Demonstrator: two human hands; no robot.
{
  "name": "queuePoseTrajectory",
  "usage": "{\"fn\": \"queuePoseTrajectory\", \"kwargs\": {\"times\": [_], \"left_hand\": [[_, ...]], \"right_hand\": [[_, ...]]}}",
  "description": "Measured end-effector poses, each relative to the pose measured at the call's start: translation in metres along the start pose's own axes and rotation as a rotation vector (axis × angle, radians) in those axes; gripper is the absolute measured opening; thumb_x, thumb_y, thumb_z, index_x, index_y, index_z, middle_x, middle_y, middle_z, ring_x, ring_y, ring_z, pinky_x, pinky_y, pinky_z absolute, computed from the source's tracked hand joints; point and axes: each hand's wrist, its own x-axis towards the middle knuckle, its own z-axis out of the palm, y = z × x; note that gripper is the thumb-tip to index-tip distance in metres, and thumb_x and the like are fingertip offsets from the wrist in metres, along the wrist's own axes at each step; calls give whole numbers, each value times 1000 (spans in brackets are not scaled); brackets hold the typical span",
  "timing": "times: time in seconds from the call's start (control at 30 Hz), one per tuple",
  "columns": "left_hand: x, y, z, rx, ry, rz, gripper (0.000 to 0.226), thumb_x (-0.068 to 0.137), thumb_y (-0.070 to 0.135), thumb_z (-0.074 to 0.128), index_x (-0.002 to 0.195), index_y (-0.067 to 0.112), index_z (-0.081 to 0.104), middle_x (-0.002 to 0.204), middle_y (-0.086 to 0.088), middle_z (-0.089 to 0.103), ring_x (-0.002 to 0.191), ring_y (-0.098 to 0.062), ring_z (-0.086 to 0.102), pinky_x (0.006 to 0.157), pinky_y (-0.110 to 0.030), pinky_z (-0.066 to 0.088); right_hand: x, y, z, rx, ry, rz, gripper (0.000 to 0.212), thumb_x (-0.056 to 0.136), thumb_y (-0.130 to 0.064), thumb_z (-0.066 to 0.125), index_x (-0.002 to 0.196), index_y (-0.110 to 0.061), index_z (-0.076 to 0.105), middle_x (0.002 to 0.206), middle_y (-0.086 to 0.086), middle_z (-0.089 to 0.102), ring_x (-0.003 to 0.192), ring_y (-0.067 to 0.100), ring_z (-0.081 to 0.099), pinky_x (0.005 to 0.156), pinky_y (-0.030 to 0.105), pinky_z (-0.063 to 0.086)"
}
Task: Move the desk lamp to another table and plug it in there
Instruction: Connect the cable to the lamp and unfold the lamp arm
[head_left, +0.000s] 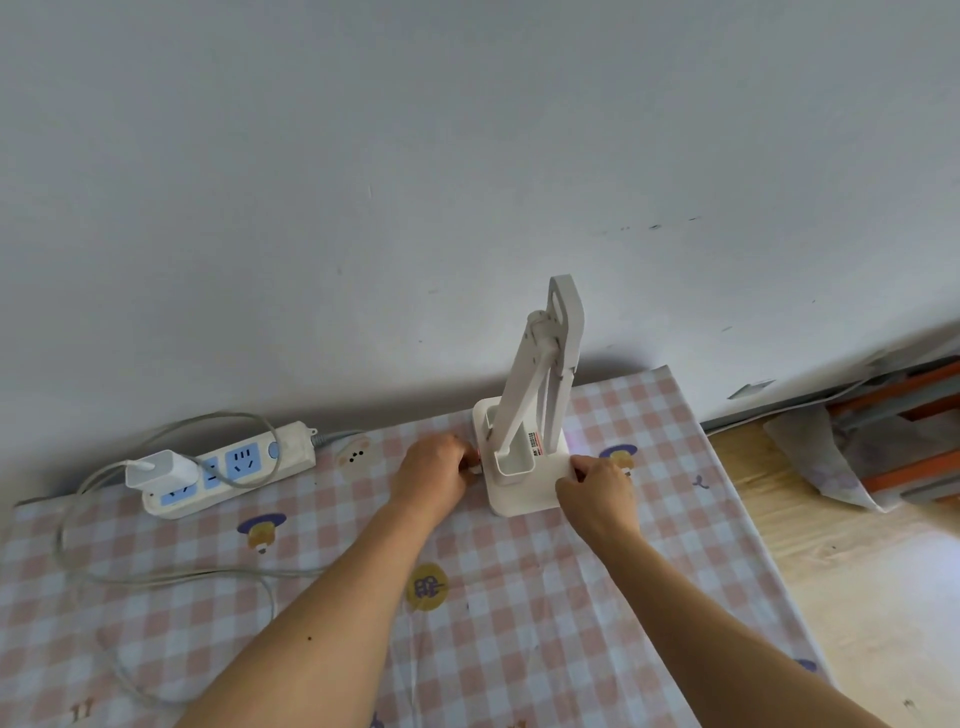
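Observation:
A white desk lamp (535, 415) stands folded upright on its square base near the far right part of a table with a pink checked cloth (519, 597). My left hand (434, 470) is at the base's left edge, its fingers curled and pinching something small and white against that edge. My right hand (597, 493) grips the base's front right corner. A white power strip (234, 467) lies at the far left by the wall, with a white adapter (158, 467) plugged into it. A grey cable (171, 574) loops across the cloth.
A pale wall rises directly behind the table. To the right lies a wooden floor (857, 571), with orange and grey metal frame parts (909, 415) and crumpled plastic sheeting (831, 457) against the wall.

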Motion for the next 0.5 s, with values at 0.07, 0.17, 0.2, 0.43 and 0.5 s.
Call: {"fn": "queuePoseTrajectory", "kwargs": {"times": [0.07, 0.17, 0.2, 0.43, 0.5], "left_hand": [[1, 0, 0, 2, 7, -9, 14, 85, 19, 65, 96, 16, 74, 98, -7, 70, 91, -27, 63, 81, -33, 49], [3, 3, -3, 27, -41, -24, 12, 84, 19, 65, 94, 16, 72, 97, -7, 69, 92, -28, 63, 80, -34, 50], [4, 5, -5, 41, -58, -27, 12, 83, 18, 64, 92, 16, 71, 97, -8, 69, 92, -29, 63, 78, -34, 50], [4, 23, -37, -207, 2, -98, 43, 71, 17, 71, 114, 21, 62, 102, 2, 61, 91, -17, 59, 76, -27, 48], [4, 34, -51, -324, -13, -74, 50, 69, 16, 74, 116, 25, 60, 106, 5, 58, 91, -10, 57, 70, -17, 44]], "right_hand": [[1, 0, -1, -12, -5, -10, 11, 75, -4, 45, 73, -10, 54, 83, 8, 52, 67, 19, 48, 51, 21, 33], [5, 1, -8, -53, -28, -11, 26, 77, -3, 45, 91, -6, 66, 82, 5, 54, 68, 19, 52, 57, 26, 45], [6, 2, -11, -69, -44, -6, 32, 78, -3, 45, 101, -8, 68, 82, 3, 54, 70, 18, 54, 60, 26, 47], [5, -22, -43, -40, 5, -126, 55, 85, -9, 58, 137, -21, 48, 125, 3, 60, 107, 17, 57, 83, 28, 49], [4, -36, -56, -28, 0, -214, 56, 83, -8, 59, 136, -23, 48, 124, 1, 58, 104, 15, 57, 87, 33, 52]]}}
